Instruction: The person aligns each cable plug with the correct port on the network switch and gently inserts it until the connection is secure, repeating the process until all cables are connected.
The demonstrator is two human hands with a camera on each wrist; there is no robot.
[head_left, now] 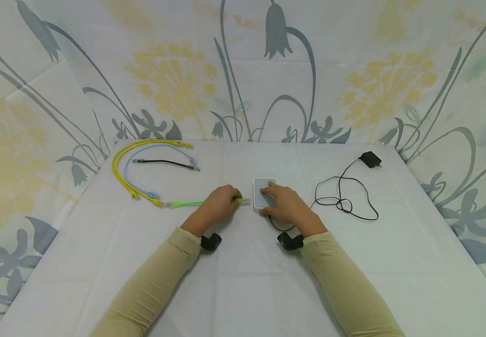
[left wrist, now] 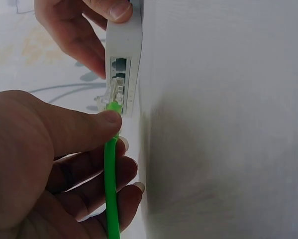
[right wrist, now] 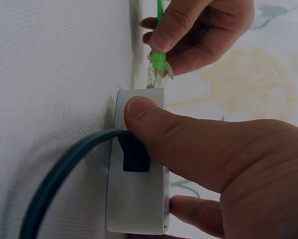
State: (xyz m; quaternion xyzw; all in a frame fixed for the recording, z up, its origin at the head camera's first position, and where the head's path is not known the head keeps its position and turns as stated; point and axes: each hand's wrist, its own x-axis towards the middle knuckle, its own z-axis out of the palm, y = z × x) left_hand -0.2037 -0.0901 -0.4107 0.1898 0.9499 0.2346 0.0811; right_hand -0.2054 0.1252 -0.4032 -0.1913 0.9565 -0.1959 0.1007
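L hand [head_left: 217, 203]: grip clamped on green cable [head_left: 185, 203], plug [head_left: 246, 201] just L of box [head_left: 259, 198]; R hand [head_left: 286, 206]: grip clamped on box; adapter [head_left: 371, 159] w/ cord R of box

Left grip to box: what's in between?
The clear plug of the green cable, pointing from the left grip toward the box. Shows in the head view and, closer, the left wrist view.
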